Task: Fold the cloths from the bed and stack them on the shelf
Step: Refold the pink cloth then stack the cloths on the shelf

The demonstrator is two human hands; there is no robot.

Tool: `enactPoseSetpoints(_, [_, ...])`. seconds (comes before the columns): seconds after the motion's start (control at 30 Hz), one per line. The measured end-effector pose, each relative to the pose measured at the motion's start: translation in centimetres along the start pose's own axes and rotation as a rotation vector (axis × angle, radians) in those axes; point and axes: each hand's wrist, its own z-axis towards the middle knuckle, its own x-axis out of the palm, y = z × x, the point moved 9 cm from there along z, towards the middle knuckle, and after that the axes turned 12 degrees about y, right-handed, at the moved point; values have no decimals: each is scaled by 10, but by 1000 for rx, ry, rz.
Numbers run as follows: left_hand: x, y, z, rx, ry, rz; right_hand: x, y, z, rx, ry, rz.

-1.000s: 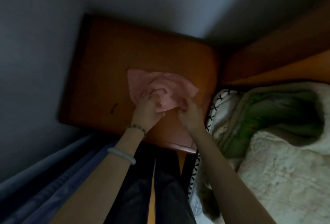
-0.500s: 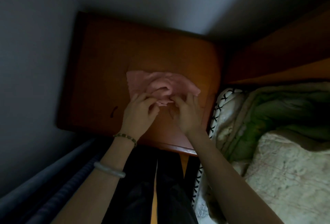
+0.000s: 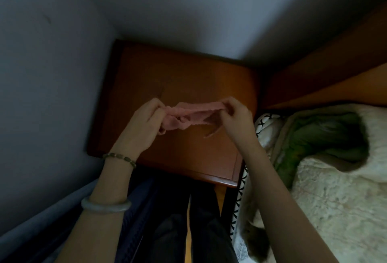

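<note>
2 hands held the pink cloth (image 3: 188,114) stretched between them at mid-frame, over the wooden shelf (image 3: 188,74). The left hand (image 3: 144,124) pinched its bunched left end and the right hand (image 3: 236,116) pinched its right end. At the right edge lay a cream quilt (image 3: 335,200) and a green blanket (image 3: 324,135). Near the lower left, a beaded bracelet (image 3: 119,157) and a pale bangle (image 3: 105,206) ringed the left forearm.

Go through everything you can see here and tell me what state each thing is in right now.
pink cloth: bunched, not folded, stretched between both hands over the shelf.
left hand: pinches the cloth's left end.
right hand: pinches the cloth's right end.
wooden shelf: set into the wall corner, beside the bed.
green blanket: rumpled on the bed.
white quilt: rumpled, partly over the blanket.
</note>
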Motion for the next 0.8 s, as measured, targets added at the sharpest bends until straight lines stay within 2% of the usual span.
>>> enactPoseSetpoints(0.1, [-14, -16, -4, 74, -70, 170, -22, 36, -11, -105, -90, 42])
enactPoseSetpoints(0.2, [-41, -37, -18, 180, -293, 286, -35, 55, -16, -150, -103, -55])
enactPoseSetpoints(0.37, [-72, -54, -43, 298, -527, 305, -38, 35, -11, 3, -107, -458])
enactPoseSetpoints(0.53, [-93, -46, -56, 292, -673, 251, -67, 20, -29, 60, -284, -273])
enactPoseSetpoints(0.6, [-100, -47, -57, 294, -716, 244, -81, 32, -36, 15, -360, -202])
enactPoseSetpoints(0.8, [-127, -60, -59, 389, -809, 17, -121, 90, -47, -195, -556, -47])
